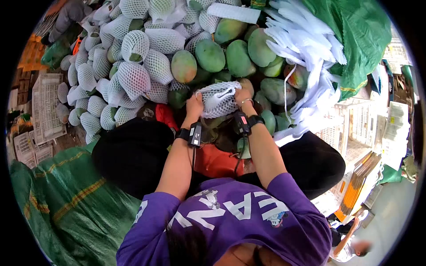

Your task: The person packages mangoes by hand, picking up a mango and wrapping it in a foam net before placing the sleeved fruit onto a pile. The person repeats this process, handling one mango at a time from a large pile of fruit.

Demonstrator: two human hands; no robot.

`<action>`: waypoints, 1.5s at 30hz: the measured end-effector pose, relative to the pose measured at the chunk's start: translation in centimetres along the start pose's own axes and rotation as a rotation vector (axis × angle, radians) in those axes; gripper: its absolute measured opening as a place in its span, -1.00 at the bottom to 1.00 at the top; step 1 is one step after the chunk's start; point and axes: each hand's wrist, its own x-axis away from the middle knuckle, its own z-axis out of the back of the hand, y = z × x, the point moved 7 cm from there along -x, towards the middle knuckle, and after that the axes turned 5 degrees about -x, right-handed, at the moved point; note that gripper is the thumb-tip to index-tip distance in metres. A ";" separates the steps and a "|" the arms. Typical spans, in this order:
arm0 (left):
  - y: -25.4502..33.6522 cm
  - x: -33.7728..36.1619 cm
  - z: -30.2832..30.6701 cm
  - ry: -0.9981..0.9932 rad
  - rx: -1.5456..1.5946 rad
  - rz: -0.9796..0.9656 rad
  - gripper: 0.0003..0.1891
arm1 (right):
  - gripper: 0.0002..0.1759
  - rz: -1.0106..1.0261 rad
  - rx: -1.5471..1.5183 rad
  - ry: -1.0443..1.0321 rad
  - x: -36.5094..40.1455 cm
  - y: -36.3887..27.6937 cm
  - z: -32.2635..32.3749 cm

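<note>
Between my two hands a white foam net sleeve [218, 99] is stretched out, its mesh spread wide. My left hand [194, 107] grips its left edge with closed fingers. On the opposite edge my right hand [242, 96] is closed too. Whether a fruit sits inside the sleeve I cannot make out. Just beyond my hands lie bare green mangoes [210, 56], one of them with a reddish blush [183, 66]. To the left is a heap of mangoes wrapped in foam nets [134, 80].
Loose flat foam sleeves [306, 48] hang in a bundle at the right, beside a green woven sack [355, 35]. Another green sack [80, 199] spreads at lower left. White plastic crates [48, 106] stand on both sides. Another person [348, 246] is at lower right.
</note>
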 end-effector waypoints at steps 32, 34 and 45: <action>0.4 -0.2 16.4 -0.066 2.225 0.186 -0.62 | -0.68 -0.163 0.196 0.357 2.7 5.6 22.6; -2.7 -3.3 20.4 0.117 2.312 0.123 -0.59 | -0.45 -0.638 0.381 0.422 5.3 9.2 27.6; -19.2 -20.5 36.1 0.776 1.647 -0.073 -0.75 | -0.62 -0.374 0.576 -0.823 18.7 32.3 10.0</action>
